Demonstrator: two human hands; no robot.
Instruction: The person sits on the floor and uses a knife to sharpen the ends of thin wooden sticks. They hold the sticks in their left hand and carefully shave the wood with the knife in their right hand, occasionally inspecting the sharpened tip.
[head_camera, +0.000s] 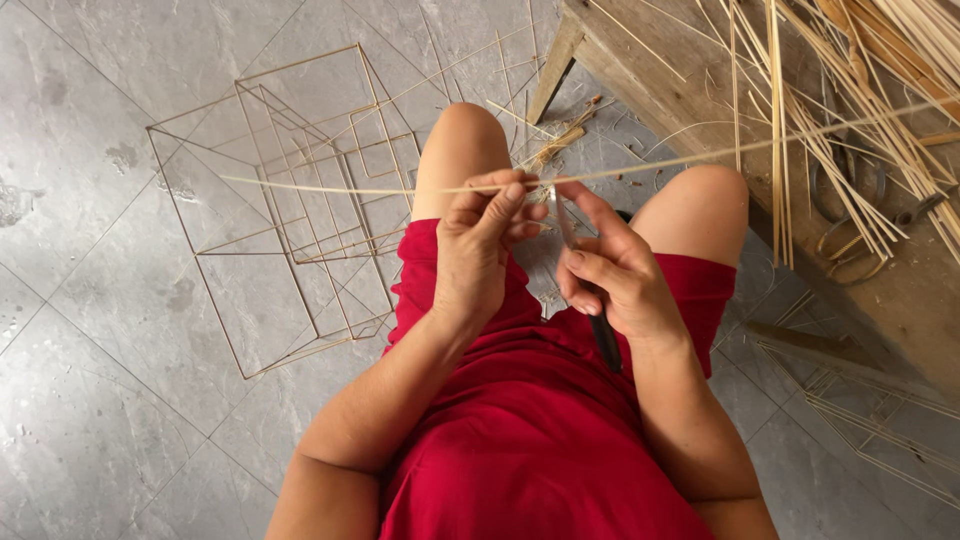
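Bamboo strip (400, 187) between both hands

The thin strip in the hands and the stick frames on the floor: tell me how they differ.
The strip is one long, loose piece held level in the air by the left hand; the frames are many sticks joined into box shapes. The strip is lifted; the frames rest on the tiles. Both are pale and slender.

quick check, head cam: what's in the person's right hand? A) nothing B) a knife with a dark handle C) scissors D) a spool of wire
B: the right hand holds a knife whose dark handle sticks out below the palm, its pale blade pointing up to the thin stick that the left hand pinches.
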